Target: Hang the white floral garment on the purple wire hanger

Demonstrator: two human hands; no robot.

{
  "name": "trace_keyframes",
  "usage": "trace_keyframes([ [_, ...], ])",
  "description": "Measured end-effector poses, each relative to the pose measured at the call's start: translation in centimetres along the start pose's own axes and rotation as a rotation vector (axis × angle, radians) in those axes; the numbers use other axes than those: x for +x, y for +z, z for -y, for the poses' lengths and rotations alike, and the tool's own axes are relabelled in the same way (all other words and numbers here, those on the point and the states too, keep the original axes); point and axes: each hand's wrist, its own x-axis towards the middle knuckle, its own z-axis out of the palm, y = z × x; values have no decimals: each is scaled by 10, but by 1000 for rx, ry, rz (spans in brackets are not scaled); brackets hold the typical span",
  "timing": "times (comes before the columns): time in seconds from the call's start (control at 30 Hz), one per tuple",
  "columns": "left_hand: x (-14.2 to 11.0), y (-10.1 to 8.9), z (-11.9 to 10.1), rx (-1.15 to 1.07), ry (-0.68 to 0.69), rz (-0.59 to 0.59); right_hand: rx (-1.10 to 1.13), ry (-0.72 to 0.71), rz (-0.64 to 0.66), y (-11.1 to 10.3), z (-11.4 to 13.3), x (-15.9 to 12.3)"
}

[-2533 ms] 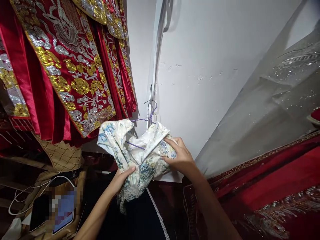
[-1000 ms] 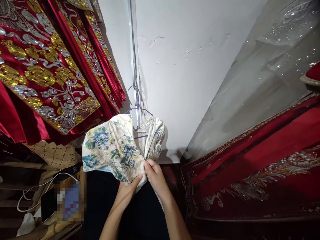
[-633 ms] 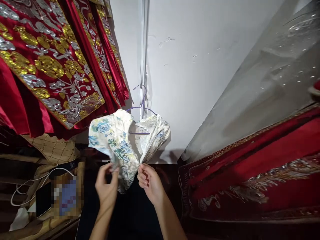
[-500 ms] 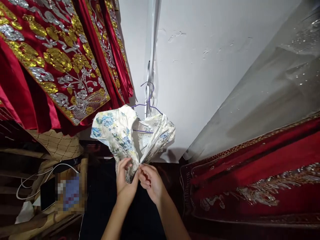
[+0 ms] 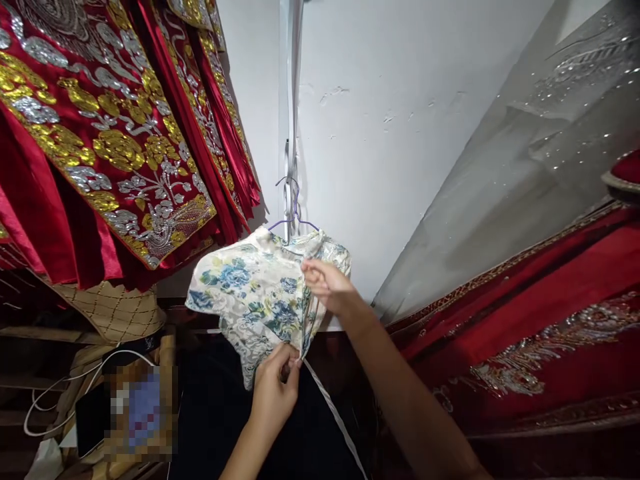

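A cream garment with blue and green flowers hangs on a purple wire hanger hooked to a metal rail against the white wall. My left hand pinches the garment's lower front edge, fingers closed on the cloth. Higher up, near the collar, my right hand grips the same front edge. The two front halves lie together between my hands.
Red robes with gold and silver embroidery hang at the left. A clear plastic cover lies over red embroidered cloth at the right. A white cord runs down below the garment. Cables and a quilted tan bag sit low left.
My right hand has risen from the lower edge to the collar area. The garment's front, open before and showing the hanger bar, is now drawn closed. My left hand stays low on the edge.
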Motion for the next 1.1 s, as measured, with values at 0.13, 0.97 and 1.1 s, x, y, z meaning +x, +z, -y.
trace_keyframes([
  [0.13,14,-4,0,89,40,82,31,-172,23,9,33,14],
  [0.97,135,-142,-62,-225,266,-845,-343,-254,-81,-1,-92,7],
  [1.1,99,-123,10,-775,-136,-782,-123,-161,-176,15,-125,-29],
])
